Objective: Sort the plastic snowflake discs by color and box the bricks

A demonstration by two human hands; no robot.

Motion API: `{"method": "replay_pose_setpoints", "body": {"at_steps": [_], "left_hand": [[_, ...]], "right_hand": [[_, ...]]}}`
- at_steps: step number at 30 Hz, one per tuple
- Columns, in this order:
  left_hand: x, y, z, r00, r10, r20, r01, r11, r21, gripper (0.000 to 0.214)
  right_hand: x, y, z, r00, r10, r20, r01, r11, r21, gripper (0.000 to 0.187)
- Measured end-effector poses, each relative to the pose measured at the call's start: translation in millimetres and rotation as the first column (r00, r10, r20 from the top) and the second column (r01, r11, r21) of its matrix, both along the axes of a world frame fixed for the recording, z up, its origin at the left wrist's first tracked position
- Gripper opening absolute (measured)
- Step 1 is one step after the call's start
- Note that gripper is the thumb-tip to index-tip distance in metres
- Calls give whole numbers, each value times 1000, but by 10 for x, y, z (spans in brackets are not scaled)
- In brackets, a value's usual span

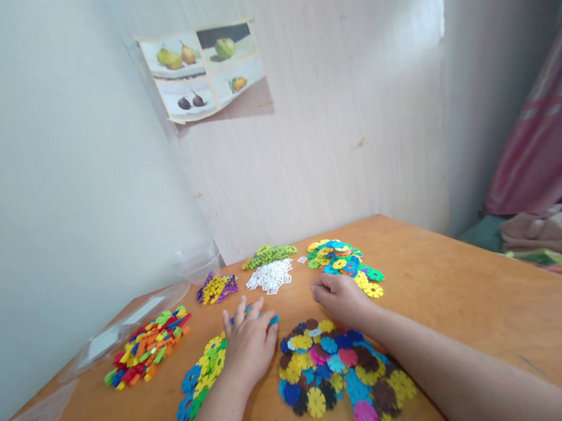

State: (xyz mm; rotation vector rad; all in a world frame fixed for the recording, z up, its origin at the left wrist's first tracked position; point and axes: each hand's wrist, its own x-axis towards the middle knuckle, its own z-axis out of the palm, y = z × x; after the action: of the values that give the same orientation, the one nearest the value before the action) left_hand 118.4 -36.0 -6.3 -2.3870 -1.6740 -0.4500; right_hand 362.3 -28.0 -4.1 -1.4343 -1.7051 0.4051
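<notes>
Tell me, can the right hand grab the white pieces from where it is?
Probably yes. The right hand rests close beside the white pieces, with only bare table between them.

A: We see a bright room. Soft daylight falls on the wall (351,114), and a white strip of sun (441,10) shines up high on our right.
B: We find only pale shadows under our left hand (250,346) and right hand (339,297) on the table (462,287).
A: The edges look bent and stretched to us, and the pink cloth (534,151) is fuzzy.
</notes>
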Motion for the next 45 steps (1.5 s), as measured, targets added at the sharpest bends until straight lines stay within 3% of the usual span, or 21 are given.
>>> {"method": "replay_pose_setpoints", "body": {"at_steps": [7, 15, 19, 22, 26, 29, 34, 39, 45], "left_hand": [[10, 18, 5, 999, -17, 47, 16, 1000, 15, 19], [20, 32, 64, 994, -65, 89, 45, 977, 207, 29], [94, -70, 137, 966, -229, 123, 192, 947, 259, 27], [170, -191, 183, 920, -370, 127, 336, 914, 227, 25], [177, -269, 222, 880, -435, 190, 404, 897, 178, 25], [50, -193, 234, 882, -374, 286, 317, 921, 226, 28], [-304, 19, 222, 904, -158, 397, 64, 969, 239, 33], [-471, 62, 155, 970, 4, 243, -47, 984, 170, 19], [-346, -57, 114, 996, 62, 56, -60, 998, -34, 20]], "right_hand": [[-11, -18, 17, 1000, 1, 6, -1, 1000, 6, 22], [-20, -10, 3, 1000, 5, 10, -5, 1000, 7, 19], [-14, -4, -1, 1000, 2, 17, -2, 1000, 8, 20], [-13, -3, -7, 1000, 1, 16, -1, 1000, 13, 21], [-16, -4, -17, 1000, 5, 7, -5, 1000, 14, 20], [-14, -11, -3, 1000, 9, 13, -9, 1000, 5, 20], [-1, -27, 17, 999, 13, 52, -14, 1000, 10, 22], [8, -25, -17, 999, 28, 40, -28, 1000, 6, 23], [12, -22, -16, 999, 32, 39, -33, 999, 8, 25]]}}
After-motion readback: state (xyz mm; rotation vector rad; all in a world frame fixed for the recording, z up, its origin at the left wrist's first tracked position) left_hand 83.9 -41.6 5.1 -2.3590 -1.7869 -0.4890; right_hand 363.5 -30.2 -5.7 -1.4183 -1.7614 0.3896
